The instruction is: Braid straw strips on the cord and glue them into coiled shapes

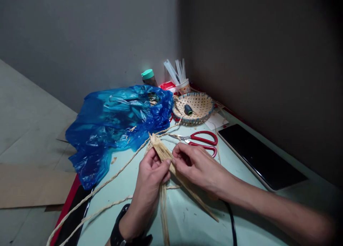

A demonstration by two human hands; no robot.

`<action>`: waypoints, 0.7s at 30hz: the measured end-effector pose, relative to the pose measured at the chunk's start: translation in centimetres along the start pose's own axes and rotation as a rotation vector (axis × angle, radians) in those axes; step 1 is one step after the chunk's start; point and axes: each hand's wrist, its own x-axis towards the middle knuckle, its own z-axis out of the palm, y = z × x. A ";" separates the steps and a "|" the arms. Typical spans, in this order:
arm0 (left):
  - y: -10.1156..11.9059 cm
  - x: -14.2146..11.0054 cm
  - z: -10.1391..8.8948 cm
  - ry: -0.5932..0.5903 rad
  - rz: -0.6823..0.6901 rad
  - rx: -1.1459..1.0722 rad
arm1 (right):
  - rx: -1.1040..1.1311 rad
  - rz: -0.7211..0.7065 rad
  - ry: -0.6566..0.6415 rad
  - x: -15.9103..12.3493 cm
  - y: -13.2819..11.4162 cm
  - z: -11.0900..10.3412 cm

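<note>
A pale, dried corn husk strip [161, 147] slants across the middle of the table, its narrow tail pointing down to the right. My left hand [154, 172], with a black band at the wrist, pinches the strip between thumb and fingers. From the other side, the closed fingertips of my right hand [197, 163] grip the same strip's edge. Loose husk strands [163, 213] hang below my left hand. A twisted husk cord [118, 173] runs from behind the strip to the lower left. Red-handled scissors [204, 137] lie just beyond my right hand.
A crumpled blue plastic bag [120, 113] covers the table's far left. Behind stand a woven basket [205, 108] holding a dark thread spool [188, 109], a paper cup [184, 87] of plastic sticks and a green-lidded bottle [148, 75]. A black-screened tablet [259, 156] lies right, near the wall.
</note>
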 end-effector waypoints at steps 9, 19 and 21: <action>0.6 -0.5 0.3 0.044 0.046 0.077 | 0.022 0.026 0.008 -0.2 -0.9 0.1; 0.3 -0.5 0.1 0.043 0.052 0.113 | 0.011 -0.031 -0.017 -0.2 -0.3 0.0; 0.4 -0.4 -0.1 0.034 0.048 0.119 | 0.023 -0.019 -0.041 -0.2 -0.1 -0.1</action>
